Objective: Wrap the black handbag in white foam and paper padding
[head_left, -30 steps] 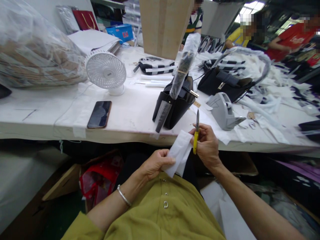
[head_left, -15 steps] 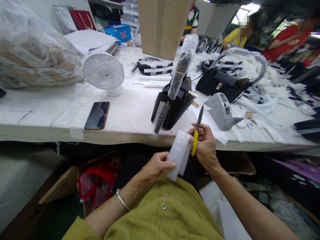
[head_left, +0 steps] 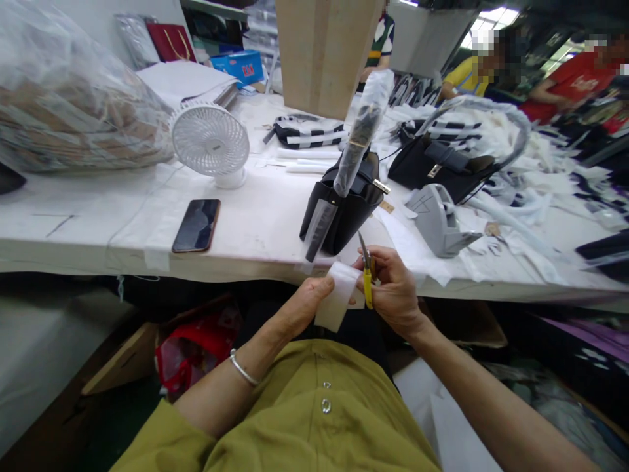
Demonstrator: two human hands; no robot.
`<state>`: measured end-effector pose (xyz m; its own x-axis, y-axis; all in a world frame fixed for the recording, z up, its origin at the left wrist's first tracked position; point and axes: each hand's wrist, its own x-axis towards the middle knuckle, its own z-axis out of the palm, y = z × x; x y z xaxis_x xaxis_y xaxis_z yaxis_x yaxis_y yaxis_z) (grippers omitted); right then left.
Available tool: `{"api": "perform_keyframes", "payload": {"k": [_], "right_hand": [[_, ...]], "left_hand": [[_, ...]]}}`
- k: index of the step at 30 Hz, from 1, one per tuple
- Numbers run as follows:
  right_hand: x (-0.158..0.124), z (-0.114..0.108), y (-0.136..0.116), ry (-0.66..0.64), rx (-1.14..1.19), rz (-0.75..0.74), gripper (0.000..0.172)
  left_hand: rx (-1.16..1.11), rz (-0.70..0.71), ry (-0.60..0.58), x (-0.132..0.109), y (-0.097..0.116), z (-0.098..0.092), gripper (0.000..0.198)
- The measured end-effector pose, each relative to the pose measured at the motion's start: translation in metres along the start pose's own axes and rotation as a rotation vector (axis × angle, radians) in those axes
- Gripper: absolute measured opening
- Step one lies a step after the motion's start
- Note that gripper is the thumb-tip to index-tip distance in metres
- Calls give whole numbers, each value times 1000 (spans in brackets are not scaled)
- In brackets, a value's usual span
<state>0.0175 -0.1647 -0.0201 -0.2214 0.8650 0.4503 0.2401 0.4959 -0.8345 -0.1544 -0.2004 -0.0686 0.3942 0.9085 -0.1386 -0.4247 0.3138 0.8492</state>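
Note:
My left hand (head_left: pixel 302 307) pinches a small white sheet (head_left: pixel 337 298) just below the table's front edge, thumb on top. My right hand (head_left: pixel 393 292) is closed round yellow-handled scissors (head_left: pixel 366 275), blades pointing up and touching the sheet's right edge. Right behind the hands a black handbag (head_left: pixel 344 203) stands on the white table (head_left: pixel 98 223), with a plastic-wrapped strap (head_left: pixel 361 131) rising out of it.
A black phone (head_left: pixel 196 224) and a white desk fan (head_left: pixel 211 141) sit to the left. A grey tape dispenser (head_left: pixel 437 219) and another black bag (head_left: pixel 442 164) lie to the right among white scraps. A big plastic bag (head_left: pixel 69 98) fills the far left. Other people work at the back.
Both hands came closer together and the sheet is now folded or bunched shorter. The scissors moved left and lower, against the sheet's edge.

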Motion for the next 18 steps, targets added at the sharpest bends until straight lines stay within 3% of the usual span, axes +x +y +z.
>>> {"api": "perform_keyframes", "payload": {"k": [3, 6, 10, 14, 18], "right_hand": [[3, 0, 4, 29, -143, -114, 44], [6, -3, 0, -15, -156, -67, 43], [6, -21, -19, -142, -15, 231, 46], [-15, -43, -36, -439, 247, 601, 51], [-43, -41, -43, -655, 545, 843, 60]], "left_hand": [[-19, -45, 78, -2, -3, 6, 64], [-68, -53, 106, -4, -8, 6, 60], [-139, -32, 228, -12, -12, -10, 58], [-134, -1, 322, -22, -9, -31, 59], [-97, 85, 333, -29, -7, -40, 56]]}}
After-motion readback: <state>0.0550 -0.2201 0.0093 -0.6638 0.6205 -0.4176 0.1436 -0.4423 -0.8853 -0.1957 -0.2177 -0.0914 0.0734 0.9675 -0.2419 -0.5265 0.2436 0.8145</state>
